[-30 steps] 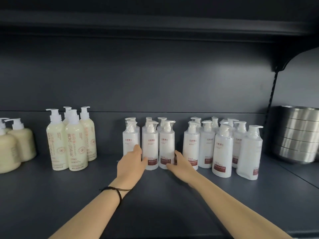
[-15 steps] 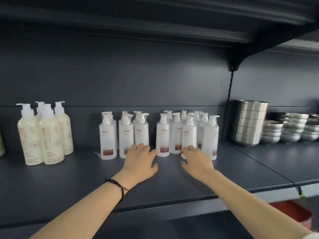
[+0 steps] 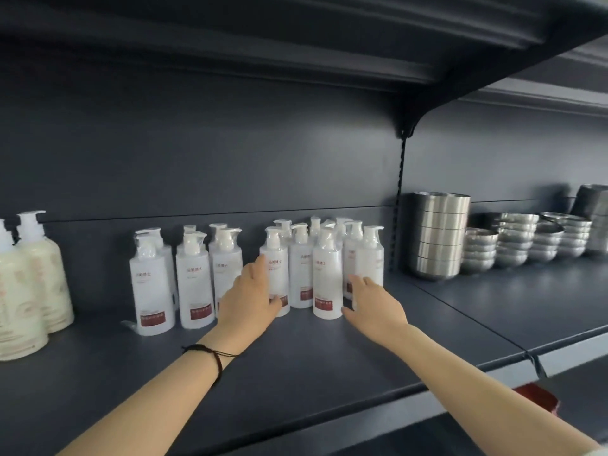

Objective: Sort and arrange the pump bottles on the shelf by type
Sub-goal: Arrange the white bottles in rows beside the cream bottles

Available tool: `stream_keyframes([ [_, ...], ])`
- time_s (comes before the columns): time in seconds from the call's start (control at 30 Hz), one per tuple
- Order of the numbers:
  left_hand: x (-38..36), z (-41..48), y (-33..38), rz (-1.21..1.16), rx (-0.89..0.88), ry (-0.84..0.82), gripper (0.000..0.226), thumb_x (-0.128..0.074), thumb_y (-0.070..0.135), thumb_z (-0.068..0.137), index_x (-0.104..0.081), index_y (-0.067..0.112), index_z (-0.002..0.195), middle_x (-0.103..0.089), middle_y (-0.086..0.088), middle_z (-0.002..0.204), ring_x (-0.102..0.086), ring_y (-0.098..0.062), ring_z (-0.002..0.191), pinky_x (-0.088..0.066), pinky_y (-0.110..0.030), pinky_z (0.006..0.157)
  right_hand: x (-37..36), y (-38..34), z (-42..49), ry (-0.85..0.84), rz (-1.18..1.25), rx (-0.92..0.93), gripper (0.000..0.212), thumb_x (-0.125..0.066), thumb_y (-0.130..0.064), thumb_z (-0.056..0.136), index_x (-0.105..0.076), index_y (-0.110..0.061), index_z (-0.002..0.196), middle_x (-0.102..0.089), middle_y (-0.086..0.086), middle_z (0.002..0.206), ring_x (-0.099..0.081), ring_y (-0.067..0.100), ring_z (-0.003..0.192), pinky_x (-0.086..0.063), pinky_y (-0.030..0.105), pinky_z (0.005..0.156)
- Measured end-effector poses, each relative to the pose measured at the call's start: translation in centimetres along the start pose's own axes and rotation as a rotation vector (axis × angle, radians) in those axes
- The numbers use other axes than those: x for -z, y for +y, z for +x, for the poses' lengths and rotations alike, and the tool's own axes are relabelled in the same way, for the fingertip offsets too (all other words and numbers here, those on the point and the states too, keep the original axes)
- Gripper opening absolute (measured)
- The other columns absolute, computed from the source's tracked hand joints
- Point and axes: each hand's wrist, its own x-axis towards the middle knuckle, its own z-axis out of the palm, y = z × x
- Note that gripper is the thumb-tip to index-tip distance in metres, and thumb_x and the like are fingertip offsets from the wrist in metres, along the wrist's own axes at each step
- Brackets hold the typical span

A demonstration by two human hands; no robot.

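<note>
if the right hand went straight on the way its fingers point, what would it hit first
Probably the rightmost white pump bottle. The right hand points up and back at that bottle's lower body and already overlaps it in the head view. Whether it touches the bottle is unclear.

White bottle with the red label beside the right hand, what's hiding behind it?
Behind the white red-labelled pump bottle stand more white pump bottles, then the dark grey shelf back panel. Only their pump tops show; their bodies and labels are covered.
</note>
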Motion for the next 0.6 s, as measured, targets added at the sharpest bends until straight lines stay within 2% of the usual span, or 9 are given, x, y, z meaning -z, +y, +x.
stream_keyframes([
  [0.1,-0.9,1.2,-0.1,-0.201,0.1,-0.034,0.087,-0.06,0.027,0.088,0.0,0.018,0.15,-0.038,-0.011,0.142,-0.055,-0.023,0.112,-0.044,-0.027,0.079,-0.6,-0.2,1.7,-0.021,0.3,-0.014,0.07,-0.062,-0.032,0.087,-0.024,-0.022,0.144,-0.057,-0.001,0.112,-0.06,0.019,0.098,-0.053,0.034,0.077],
  [0.17,-1.8,2.0,-0.2,-0.249,0.162,-0.043,0.091,-0.059,0.024,0.089,0.009,0.016,0.151,-0.046,-0.011,0.135,-0.057,-0.02,0.102,-0.042,-0.024,0.075,-1.0,-0.7,2.7,-0.027,0.41,-0.028,0.079,-0.064,-0.032,0.087,-0.015,-0.02,0.148,-0.057,-0.004,0.109,-0.058,0.017,0.095,-0.048,0.027,0.071],
  [0.27,-3.0,2.7,-0.6,-0.215,0.175,-0.064,0.091,-0.054,0.021,0.091,0.016,0.017,0.149,-0.056,-0.005,0.109,-0.051,-0.008,0.073,-0.039,-0.021,0.056,-2.1,-1.3,4.2,0.003,0.534,-0.094,0.066,-0.068,-0.034,0.085,-0.031,-0.012,0.136,-0.057,-0.004,0.104,-0.059,0.018,0.097,-0.05,0.03,0.077],
  [0.3,-3.4,2.7,-0.7,-0.217,0.18,-0.064,0.091,-0.053,0.02,0.092,0.017,0.018,0.149,-0.055,-0.005,0.109,-0.05,-0.008,0.073,-0.038,-0.021,0.056,-2.4,-1.3,4.5,0.018,0.537,-0.113,0.057,-0.069,-0.036,0.085,-0.038,-0.012,0.127,-0.057,-0.004,0.103,-0.06,0.018,0.098,-0.051,0.032,0.079],
  [0.37,-4.0,2.9,-0.7,-0.275,0.191,-0.061,0.091,-0.054,0.018,0.092,0.017,0.02,0.148,-0.051,-0.008,0.119,-0.051,-0.009,0.082,-0.041,-0.021,0.07,-2.8,-1.3,4.8,0.033,0.509,-0.121,0.046,-0.069,-0.039,0.084,-0.044,-0.014,0.113,-0.059,-0.004,0.1,-0.06,0.016,0.093,-0.05,0.029,0.075],
  [0.43,-4.4,3.0,-0.9,-0.337,0.21,-0.055,0.09,-0.057,0.017,0.091,0.01,0.017,0.151,-0.046,-0.009,0.129,-0.052,-0.012,0.098,-0.041,-0.022,0.084,-2.8,-1.1,4.8,0.029,0.531,-0.123,0.044,-0.071,-0.038,0.082,-0.047,-0.014,0.111,-0.061,-0.003,0.101,-0.06,0.015,0.091,-0.048,0.026,0.072],
  [0.5,-4.7,3.1,-1.5,-0.378,0.215,-0.033,0.083,-0.063,0.02,0.087,-0.009,0.014,0.15,-0.047,-0.006,0.131,-0.052,-0.019,0.115,-0.043,-0.028,0.097,-2.6,-1.0,4.7,0.015,0.56,-0.122,0.046,-0.072,-0.037,0.081,-0.048,-0.015,0.114,-0.062,-0.004,0.104,-0.06,0.014,0.092,-0.049,0.025,0.073],
  [0.6,-4.3,3.0,-1.9,-0.398,0.225,-0.063,0.057,-0.068,0.026,0.082,-0.041,0.013,0.13,-0.054,-0.003,0.118,-0.056,-0.018,0.108,-0.049,-0.033,0.092,-2.0,-1.1,4.4,-0.03,0.582,-0.121,0.048,-0.073,-0.036,0.08,-0.049,-0.015,0.116,-0.062,-0.005,0.105,-0.061,0.014,0.094,-0.051,0.027,0.077],
])
